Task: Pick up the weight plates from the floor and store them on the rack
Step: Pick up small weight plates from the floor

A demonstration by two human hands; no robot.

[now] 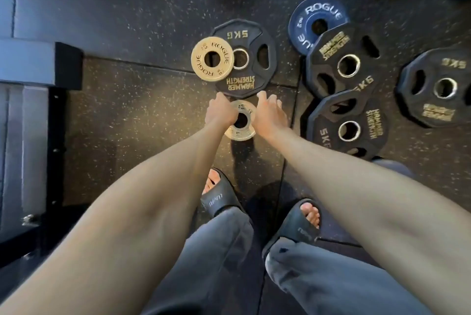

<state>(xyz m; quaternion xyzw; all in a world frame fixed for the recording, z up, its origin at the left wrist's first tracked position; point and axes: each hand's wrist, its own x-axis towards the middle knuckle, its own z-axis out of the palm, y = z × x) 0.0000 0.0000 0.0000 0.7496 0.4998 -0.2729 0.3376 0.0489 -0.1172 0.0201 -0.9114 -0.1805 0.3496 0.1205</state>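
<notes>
Left hand (220, 113) has fingers curled over the left rim of a small pale plate (240, 125), reaching its centre hole; right hand (270, 116) is largely open, fingers near straight against the right rim. The plate is down at the floor (142, 116), lettering blurred, just beside a black plate (254, 77) marked "5KG" and "HAMMER STRENGTH"; a gold plate (212, 59) marked "ROGUE" overlaps that one's left edge.

Left: bare speckled black rubber floor (132, 111), open up to the dark steel bench base (38, 67).
Ahead: black 5KG rubber plate (244, 85), with a gold round metal disc (212, 59) overlapping its left edge.
Right: narrow floor gap, then 2 overlapping black 5KG plates (377, 123).
</notes>
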